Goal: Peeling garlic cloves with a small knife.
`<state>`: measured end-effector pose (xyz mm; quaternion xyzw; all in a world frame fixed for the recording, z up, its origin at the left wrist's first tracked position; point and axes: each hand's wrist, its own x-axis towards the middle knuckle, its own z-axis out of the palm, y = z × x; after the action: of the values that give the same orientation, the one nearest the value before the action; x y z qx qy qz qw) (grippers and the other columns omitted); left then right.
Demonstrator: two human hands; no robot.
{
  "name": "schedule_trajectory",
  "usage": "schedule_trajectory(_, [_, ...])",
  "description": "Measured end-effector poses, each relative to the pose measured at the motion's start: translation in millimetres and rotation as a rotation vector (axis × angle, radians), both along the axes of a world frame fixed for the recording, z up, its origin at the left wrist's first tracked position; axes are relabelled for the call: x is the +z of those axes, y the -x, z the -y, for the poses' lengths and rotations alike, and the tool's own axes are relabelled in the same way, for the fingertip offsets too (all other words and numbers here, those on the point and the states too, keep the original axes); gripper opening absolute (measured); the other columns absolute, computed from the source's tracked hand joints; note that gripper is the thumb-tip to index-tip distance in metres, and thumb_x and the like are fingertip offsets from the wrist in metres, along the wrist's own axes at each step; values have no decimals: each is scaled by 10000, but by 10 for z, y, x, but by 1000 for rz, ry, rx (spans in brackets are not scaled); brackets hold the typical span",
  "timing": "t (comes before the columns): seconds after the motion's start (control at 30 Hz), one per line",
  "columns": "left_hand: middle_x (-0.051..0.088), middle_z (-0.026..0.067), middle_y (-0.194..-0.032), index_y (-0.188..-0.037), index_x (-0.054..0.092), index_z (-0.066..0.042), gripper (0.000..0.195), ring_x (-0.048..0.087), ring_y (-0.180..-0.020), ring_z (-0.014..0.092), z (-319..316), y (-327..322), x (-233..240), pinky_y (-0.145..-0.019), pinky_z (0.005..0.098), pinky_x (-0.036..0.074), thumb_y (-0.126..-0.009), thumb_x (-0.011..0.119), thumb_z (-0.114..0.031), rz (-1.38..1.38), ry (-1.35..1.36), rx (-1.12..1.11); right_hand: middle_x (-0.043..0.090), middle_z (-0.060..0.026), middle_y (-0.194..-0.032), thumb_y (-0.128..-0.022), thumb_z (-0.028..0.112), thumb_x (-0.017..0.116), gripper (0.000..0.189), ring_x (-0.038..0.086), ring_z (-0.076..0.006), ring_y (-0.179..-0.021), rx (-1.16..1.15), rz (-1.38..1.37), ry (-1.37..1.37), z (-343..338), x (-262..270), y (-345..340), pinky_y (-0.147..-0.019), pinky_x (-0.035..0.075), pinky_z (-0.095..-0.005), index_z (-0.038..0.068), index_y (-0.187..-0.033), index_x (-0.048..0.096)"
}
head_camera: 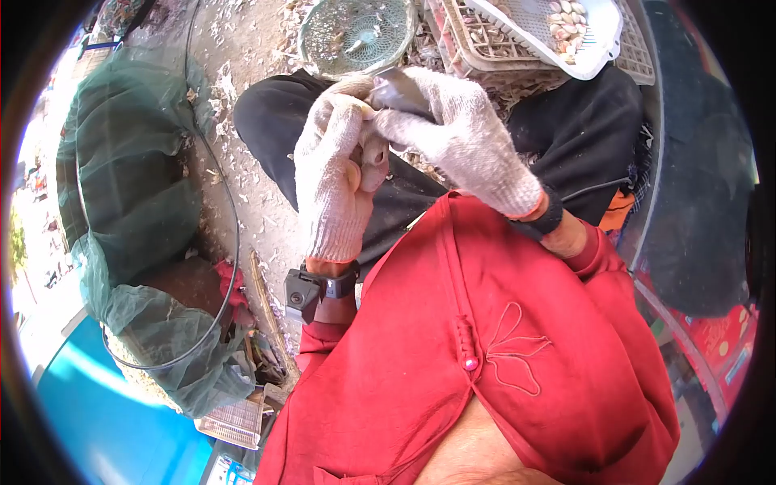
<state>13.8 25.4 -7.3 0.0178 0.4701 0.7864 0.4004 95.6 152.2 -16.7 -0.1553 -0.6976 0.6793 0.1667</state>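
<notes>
Both my hands wear off-white knit gloves and meet just above my lap. My left hand (pixel 336 151) pinches a pale garlic clove (pixel 367 113) between thumb and fingers. In my right hand (pixel 451 121) is a grey blade (pixel 400 91), probably a small knife, held close to the clove; its handle is hidden in the glove. Beyond my right hand, a white plastic basket (pixel 597 54) tilts on top of crates, with several garlic cloves (pixel 567 30) gathered in it. A round green mesh basket (pixel 309 36) lies past my left hand, with a few pale bits inside.
Beige plastic crates (pixel 479 60) stand beyond my right knee, holding dry skins. Garlic skins litter the concrete floor (pixel 224 151). At left, green netting (pixel 130 176) covers a bulky heap, with a black cable (pixel 229 200) looped across it. A stick (pixel 270 303) lies nearby.
</notes>
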Motion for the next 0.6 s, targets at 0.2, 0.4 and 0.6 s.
schedule_trajectory(0.2, [603, 42, -893, -1254, 559, 27, 325, 423, -543, 41, 61, 83, 85, -458, 179, 287, -983, 550, -153, -186, 59, -91, 659, -142, -930, -923, 234, 627, 279, 648, -284, -869, 108, 153, -306, -237, 227, -74, -758, 497, -362, 19, -1101, 611])
schedule_trajectory(0.4, [582, 10, -864, -1309, 541, 35, 382, 385, -563, 30, 102, 157, 103, -489, 185, 270, -975, 558, -151, -263, 73, -203, 641, -162, -827, -925, 197, 610, 281, 657, -253, -754, 308, 152, -448, -315, 504, -49, -712, 498, -359, 19, -1142, 626])
schedule_trajectory(0.6, [621, 40, -825, -1228, 599, 20, 344, 429, -577, 25, 153, 206, 203, -490, 169, 288, -895, 646, -50, -306, 151, -246, 614, -107, -745, -930, 198, 608, 253, 571, -178, -649, 382, 56, -460, -353, 380, -51, -621, 460, -311, 13, -1100, 636])
